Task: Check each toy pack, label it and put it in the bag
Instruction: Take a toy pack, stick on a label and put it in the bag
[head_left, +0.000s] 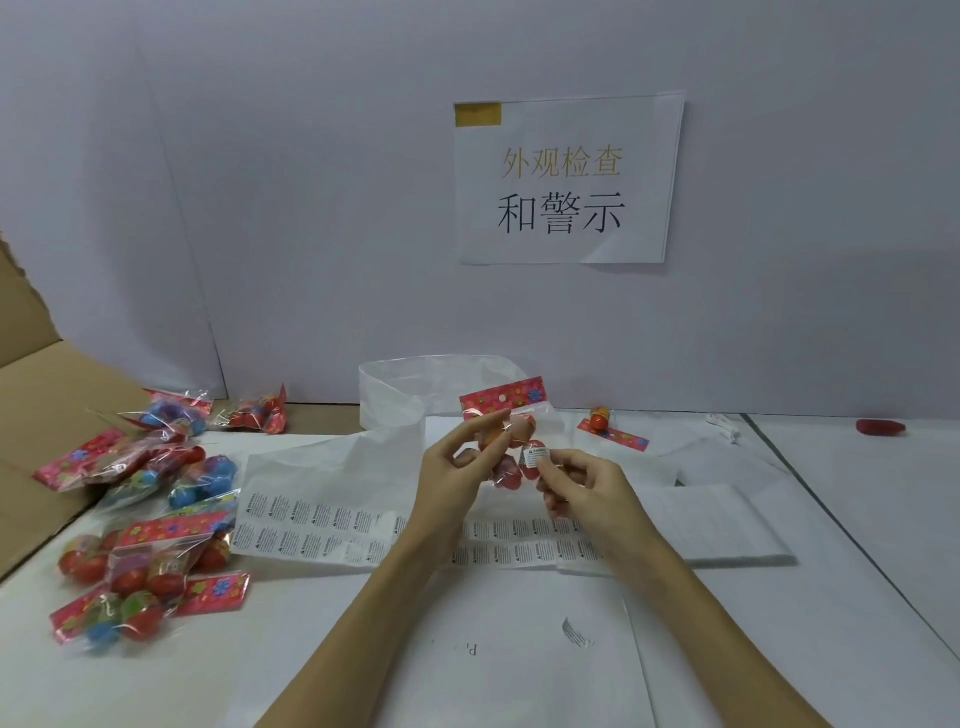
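Note:
My left hand (457, 467) pinches a clear toy pack (511, 441) with a red flowered header card and orange-red eggs inside, held upright above the table centre. My right hand (582, 488) touches the pack's lower right, its thumb and fingertip on a small white warning label (536, 458) lying against the plastic. Directly behind the pack stands the open white plastic bag (400, 389). A sheet of white warning labels (322, 530) lies under my wrists. Several more toy packs (150, 551) are heaped at the left.
A cardboard box flap (47, 395) rises at the far left. One toy pack (610, 428) lies behind at the right, and a red object (880, 427) sits at the far right. White paper sheets (727, 519) cover the table; a printed sign (566, 182) hangs on the wall.

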